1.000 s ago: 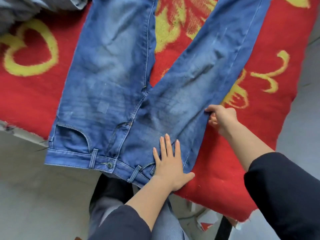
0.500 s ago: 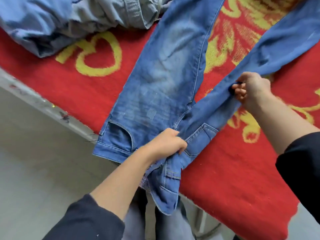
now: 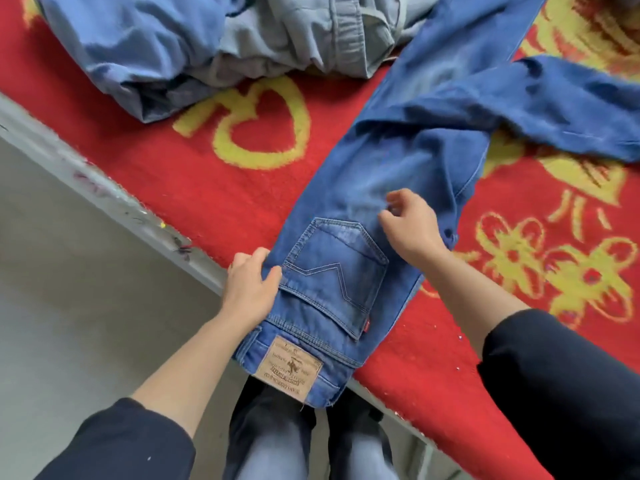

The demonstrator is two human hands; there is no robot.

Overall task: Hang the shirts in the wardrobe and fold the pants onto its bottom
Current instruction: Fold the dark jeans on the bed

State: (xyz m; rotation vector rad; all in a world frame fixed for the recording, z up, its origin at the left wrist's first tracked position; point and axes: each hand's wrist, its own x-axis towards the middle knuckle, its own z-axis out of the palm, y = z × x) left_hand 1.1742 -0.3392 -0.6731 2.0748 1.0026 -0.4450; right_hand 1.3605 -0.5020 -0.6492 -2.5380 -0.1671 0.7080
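Blue denim is under both hands. The left hand (image 3: 249,285) is just left of the back pocket (image 3: 332,268). Its fingers curl round the side edge of the jeans (image 3: 381,161) and its thumb lies on top of the cloth. The right hand (image 3: 412,226) sits on the jeans just right of the back pocket and a bit past it. Its fingers are bent, and I cannot tell if it pinches the cloth or only touches it.

Below the back pocket, on the waistband, is a brown patch (image 3: 289,363) with a small picture and printed words. The words are upside down and too small to read. A tiny red tab (image 3: 366,323) sticks out of the back pocket's right edge, and I cannot read anything on it.

The jeans lie back side up, folded long ways, one leg over the other. They are bright blue, with pale worn spots on the back pocket and up the leg. Far past the back pocket, one leg bends off to the right in a loose fold.

The jeans rest on a red blanket (image 3: 214,202), and the waistband hangs over its near edge. A yellow heart (image 3: 249,160) is on the blanket, up and left of the back pocket. Farther up and left lies a pile of clothes (image 3: 194,46) in light blue and grey.
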